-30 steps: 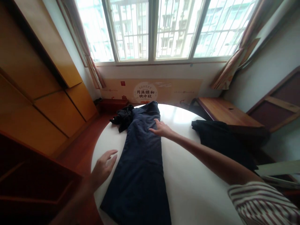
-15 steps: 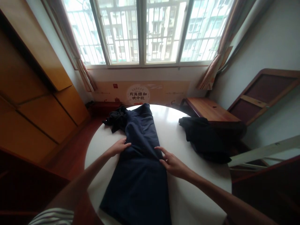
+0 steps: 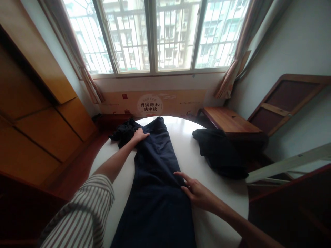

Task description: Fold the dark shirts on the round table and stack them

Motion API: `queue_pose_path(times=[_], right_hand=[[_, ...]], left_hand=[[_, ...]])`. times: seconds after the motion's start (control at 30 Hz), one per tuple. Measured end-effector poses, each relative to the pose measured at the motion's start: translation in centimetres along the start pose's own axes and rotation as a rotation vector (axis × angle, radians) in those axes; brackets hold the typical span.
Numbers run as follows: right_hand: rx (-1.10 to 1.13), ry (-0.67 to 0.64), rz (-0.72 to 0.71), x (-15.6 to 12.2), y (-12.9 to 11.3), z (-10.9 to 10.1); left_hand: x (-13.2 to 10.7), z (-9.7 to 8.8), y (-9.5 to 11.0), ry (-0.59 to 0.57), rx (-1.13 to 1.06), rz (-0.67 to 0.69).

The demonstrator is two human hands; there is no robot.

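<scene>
Both hands on navy trousers
Left hand lies flat near the waist, not gripping; right hand spread open at their edge, on the white table.

White tabletop strip between navy trousers and black garment gives right hand passage; garment blocks farther right

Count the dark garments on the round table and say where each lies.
3: navy trousers down the middle, a crumpled black garment at the far left, a black garment at right.
</scene>
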State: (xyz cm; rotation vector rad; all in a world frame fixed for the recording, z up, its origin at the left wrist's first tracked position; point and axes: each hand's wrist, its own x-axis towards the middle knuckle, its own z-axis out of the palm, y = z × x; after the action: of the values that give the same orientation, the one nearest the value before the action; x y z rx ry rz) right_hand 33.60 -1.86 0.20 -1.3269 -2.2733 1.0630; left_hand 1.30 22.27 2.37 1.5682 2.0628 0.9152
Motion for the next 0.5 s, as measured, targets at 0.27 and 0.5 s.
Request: queue_pose_path(times=[0.27, 0.5], right_hand=[[-0.012, 0.075, 0.038, -3.2, 1.8, -1.4], [-0.178, 0.029, 0.099, -2.9, 2.0, -2.2]], left_hand=[[0.2, 5.3, 0.8, -0.044, -0.328, -0.036], [-0.6, 4.6, -1.3, -0.065, -0.444, -0.133]])
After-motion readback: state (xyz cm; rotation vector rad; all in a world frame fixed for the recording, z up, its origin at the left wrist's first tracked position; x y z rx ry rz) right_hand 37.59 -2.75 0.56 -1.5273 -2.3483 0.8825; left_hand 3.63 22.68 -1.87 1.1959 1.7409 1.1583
